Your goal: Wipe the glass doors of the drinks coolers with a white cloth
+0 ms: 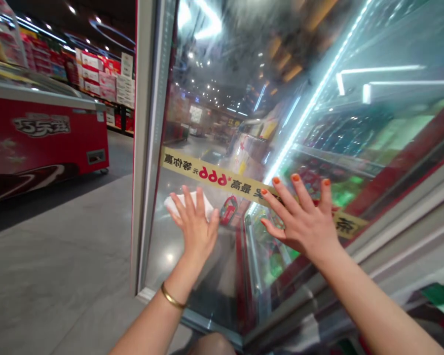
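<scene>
My left hand (196,224), a gold bangle on its wrist, presses a white cloth (207,204) against the inner face of a glass door (203,121). Its fingers are spread over the cloth, and the palm side is hidden. To the right, my right hand (307,224) has its fingers, tipped with orange nails, stretched apart over the same pane. It holds nothing and overlaps a yellow strip (185,165) with mirrored lettering and a red 666. Reflections of lights and shelves fill the glass.
The door's metal frame (146,148) runs up left of my hands. A red chest freezer (59,138) stands on the grey floor (77,266) at left, with stacked boxes (91,71) behind it. At lower right is a pale edge (403,236) of the cabinet.
</scene>
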`<state>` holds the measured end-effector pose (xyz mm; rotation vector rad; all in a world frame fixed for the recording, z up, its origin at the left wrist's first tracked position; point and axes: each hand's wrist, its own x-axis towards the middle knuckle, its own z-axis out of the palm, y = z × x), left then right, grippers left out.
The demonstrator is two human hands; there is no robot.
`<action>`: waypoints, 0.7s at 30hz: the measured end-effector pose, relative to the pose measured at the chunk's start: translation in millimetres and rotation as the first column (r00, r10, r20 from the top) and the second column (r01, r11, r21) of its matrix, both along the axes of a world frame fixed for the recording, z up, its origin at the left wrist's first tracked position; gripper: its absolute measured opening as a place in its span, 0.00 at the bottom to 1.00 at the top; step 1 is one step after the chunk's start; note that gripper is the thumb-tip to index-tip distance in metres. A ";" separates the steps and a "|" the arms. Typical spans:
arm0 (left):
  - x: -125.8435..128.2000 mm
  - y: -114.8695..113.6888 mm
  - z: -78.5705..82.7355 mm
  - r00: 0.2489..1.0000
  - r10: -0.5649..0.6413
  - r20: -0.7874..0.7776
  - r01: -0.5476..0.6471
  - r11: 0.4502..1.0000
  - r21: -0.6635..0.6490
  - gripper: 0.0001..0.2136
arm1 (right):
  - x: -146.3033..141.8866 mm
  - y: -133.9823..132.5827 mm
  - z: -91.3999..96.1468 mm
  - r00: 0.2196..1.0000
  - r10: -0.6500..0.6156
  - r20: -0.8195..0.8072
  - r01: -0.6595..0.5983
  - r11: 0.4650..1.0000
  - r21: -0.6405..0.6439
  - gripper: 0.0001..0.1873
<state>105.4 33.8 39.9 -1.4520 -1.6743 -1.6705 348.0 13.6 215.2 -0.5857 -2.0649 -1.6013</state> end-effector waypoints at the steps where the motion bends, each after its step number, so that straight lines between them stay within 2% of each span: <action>1: 9.2 -1.4 5.1 0.994 -0.047 -0.094 0.049 0.999 0.018 0.40 | -0.6 0.3 -0.3 1.000 0.002 -0.002 -0.002 1.000 -0.003 0.40; 4: 21.7 -9.0 -5.6 0.894 -0.148 -0.423 0.212 0.971 0.108 0.35 | -1.9 0.4 -1.0 1.000 -0.008 -0.009 0.008 1.000 -0.021 0.40; 5: 17.3 -9.2 -9.0 0.874 -0.153 -0.460 0.231 0.966 0.119 0.33 | -2.5 0.4 -1.3 1.000 -0.014 -0.010 0.013 0.999 -0.030 0.40; 6: 9.5 -7.5 -7.4 0.885 -0.147 -0.441 0.219 0.969 0.116 0.33 | -3.4 0.6 -1.6 1.000 -0.019 -0.010 0.019 0.999 -0.038 0.40; 7: 0.1 -4.5 0.7 0.919 -0.134 -0.371 0.182 0.979 0.096 0.33 | -4.6 0.8 -1.8 1.000 -0.024 -0.010 0.024 0.999 -0.045 0.39; 8: -8.8 -0.6 15.7 0.957 -0.113 -0.267 0.135 0.989 0.063 0.33 | -5.8 1.1 -1.9 1.000 -0.027 -0.011 0.026 0.999 -0.048 0.39; 10: -18.3 7.1 58.2 0.995 -0.068 -0.067 0.068 0.998 0.009 0.36 | -8.3 1.6 -1.9 0.999 -0.026 -0.019 0.026 0.999 -0.042 0.37; 11: -17.4 9.8 79.5 0.997 -0.065 -0.038 0.065 0.998 0.015 0.36 | -9.0 1.5 -1.8 0.999 -0.027 -0.024 0.026 0.999 -0.039 0.37; 12: -13.5 11.5 96.5 0.995 -0.076 -0.071 0.078 0.996 0.035 0.37 | -8.9 1.0 -1.9 0.999 -0.033 -0.029 0.032 0.999 -0.042 0.36; 13: -8.2 11.9 106.9 0.982 -0.106 -0.154 0.116 0.992 0.055 0.37 | -7.9 0.0 -2.2 0.998 -0.047 -0.042 0.044 0.998 -0.051 0.37; 14: -3.6 11.0 109.9 0.950 -0.147 -0.275 0.171 0.983 0.067 0.36 | -5.7 -1.4 -3.0 0.995 -0.067 -0.067 0.063 0.996 -0.063 0.38; 15: -1.5 9.0 106.1 0.895 -0.190 -0.405 0.235 0.970 0.063 0.36 | -2.3 -3.3 -4.5 0.990 -0.092 -0.107 0.084 0.994 -0.076 0.41; 17: -10.0 4.8 87.7 0.768 -0.246 -0.592 0.330 0.944 0.035 0.33 | 6.9 -7.1 -10.5 0.965 -0.145 -0.220 0.128 0.988 -0.092 0.49; 18: -20.5 3.9 79.5 0.738 -0.249 -0.627 0.345 0.938 0.034 0.32 | 11.8 -8.3 -15.3 0.947 -0.165 -0.276 0.145 0.985 -0.093 0.52; 19: -33.3 4.2 75.9 0.749 -0.231 -0.621 0.331 0.942 0.049 0.32 | 16.0 -8.7 -21.0 0.931 -0.177 -0.318 0.157 0.984 -0.090 0.54; 20: -45.8 5.6 78.8 0.791 -0.200 -0.578 0.293 0.954 0.070 0.33 | 19.0 -8.1 -27.4 0.920 -0.183 -0.346 0.164 0.983 -0.084 0.56; 21: -55.6 7.6 88.1 0.842 -0.165 -0.514 0.242 0.966 0.086 0.34 | 20.7 -6.4 -33.9 0.911 -0.185 -0.368 0.169 0.983 -0.075 0.56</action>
